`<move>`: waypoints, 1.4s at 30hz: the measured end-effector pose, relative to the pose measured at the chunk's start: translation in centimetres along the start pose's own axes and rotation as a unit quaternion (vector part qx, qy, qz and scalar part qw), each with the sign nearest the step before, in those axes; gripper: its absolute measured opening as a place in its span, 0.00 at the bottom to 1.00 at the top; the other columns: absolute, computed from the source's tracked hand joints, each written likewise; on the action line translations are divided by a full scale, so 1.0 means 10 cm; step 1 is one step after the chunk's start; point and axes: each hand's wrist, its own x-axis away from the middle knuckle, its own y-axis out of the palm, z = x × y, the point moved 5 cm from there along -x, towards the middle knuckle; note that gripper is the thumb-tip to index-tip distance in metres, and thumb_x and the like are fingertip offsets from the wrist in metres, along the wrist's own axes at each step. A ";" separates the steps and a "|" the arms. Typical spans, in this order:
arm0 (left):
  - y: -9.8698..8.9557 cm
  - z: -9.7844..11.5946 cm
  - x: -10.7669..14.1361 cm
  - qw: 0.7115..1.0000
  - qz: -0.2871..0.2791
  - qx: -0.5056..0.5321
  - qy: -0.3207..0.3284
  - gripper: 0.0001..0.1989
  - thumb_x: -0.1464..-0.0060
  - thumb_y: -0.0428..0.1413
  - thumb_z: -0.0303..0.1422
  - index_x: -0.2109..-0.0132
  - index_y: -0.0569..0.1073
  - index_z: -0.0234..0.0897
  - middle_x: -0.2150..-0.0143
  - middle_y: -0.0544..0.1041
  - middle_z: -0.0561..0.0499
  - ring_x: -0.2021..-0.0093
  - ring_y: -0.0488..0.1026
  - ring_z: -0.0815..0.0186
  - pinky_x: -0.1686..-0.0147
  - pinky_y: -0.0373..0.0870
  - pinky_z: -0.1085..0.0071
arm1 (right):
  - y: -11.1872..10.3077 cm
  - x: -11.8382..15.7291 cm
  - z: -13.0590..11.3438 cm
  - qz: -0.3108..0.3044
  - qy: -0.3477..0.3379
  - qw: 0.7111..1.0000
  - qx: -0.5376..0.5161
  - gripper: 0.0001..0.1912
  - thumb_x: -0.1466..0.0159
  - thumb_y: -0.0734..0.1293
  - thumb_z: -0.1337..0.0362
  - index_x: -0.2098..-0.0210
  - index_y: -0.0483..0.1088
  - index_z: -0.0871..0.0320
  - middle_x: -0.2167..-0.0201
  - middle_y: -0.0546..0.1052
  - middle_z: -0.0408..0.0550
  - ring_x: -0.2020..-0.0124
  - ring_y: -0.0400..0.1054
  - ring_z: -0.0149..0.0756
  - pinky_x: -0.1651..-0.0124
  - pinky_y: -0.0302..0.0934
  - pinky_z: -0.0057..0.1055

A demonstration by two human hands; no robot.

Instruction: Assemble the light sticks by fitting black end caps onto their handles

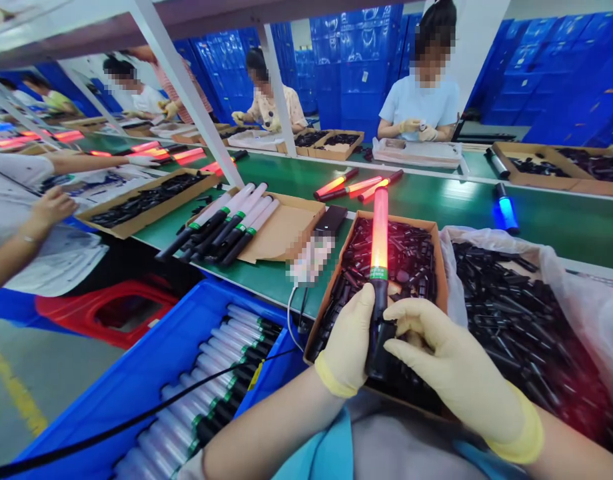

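A light baton point(380, 240) glows red and orange, upright in my left hand point(347, 340), which is gloved and wrapped round its black handle. My right hand point(439, 347), also gloved, pinches a small black part point(385, 331) against the handle's right side. Beneath both hands sits a cardboard box point(442, 283) of small black parts. To its right, a plastic-lined box point(561, 267) holds more black pieces.
A blue crate point(111, 383) at lower left holds several unlit batons. More unlit batons point(236, 217) lie by a cardboard tray point(286, 230). Lit batons point(346, 187) rest on the green belt point(436, 193). A black cable crosses the crate. Several people sit beyond the belt; another is at left.
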 end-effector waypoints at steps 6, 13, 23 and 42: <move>0.07 -0.04 0.04 0.999 0.008 -0.046 0.024 0.27 0.39 0.51 0.51 0.49 0.76 0.32 0.63 0.77 0.46 0.71 0.70 0.67 0.67 0.66 0.70 | -0.13 0.10 -0.10 0.052 -0.098 0.987 0.115 0.14 0.37 0.66 0.59 0.50 0.69 0.47 0.58 0.70 0.46 0.70 0.62 0.34 0.65 0.62 0.33; 0.26 0.01 0.09 0.992 -0.019 -0.108 0.062 0.23 0.42 0.54 0.50 0.53 0.75 0.35 0.68 0.70 0.51 0.74 0.64 0.72 0.74 0.61 0.75 | -0.29 0.15 0.09 0.129 -0.011 0.991 0.015 0.28 0.42 0.71 0.55 0.47 0.59 0.53 0.57 0.68 0.49 0.64 0.66 0.36 0.64 0.65 0.34; 0.37 0.15 -0.17 0.958 0.013 -0.252 0.138 0.17 0.42 0.58 0.41 0.48 0.73 0.41 0.52 0.74 0.47 0.53 0.71 0.63 0.53 0.67 0.70 | -0.27 -0.06 0.21 0.024 0.079 0.956 -0.281 0.47 0.47 0.73 0.61 0.35 0.48 0.58 0.67 0.73 0.43 0.66 0.72 0.35 0.58 0.68 0.36; 0.24 0.00 -0.30 0.998 -0.038 -0.051 0.004 0.23 0.39 0.49 0.48 0.47 0.70 0.35 0.58 0.76 0.43 0.57 0.72 0.60 0.53 0.67 0.63 | -0.43 0.11 0.36 0.038 0.105 0.984 -0.139 0.26 0.42 0.69 0.54 0.48 0.63 0.59 0.64 0.76 0.49 0.63 0.72 0.39 0.58 0.69 0.36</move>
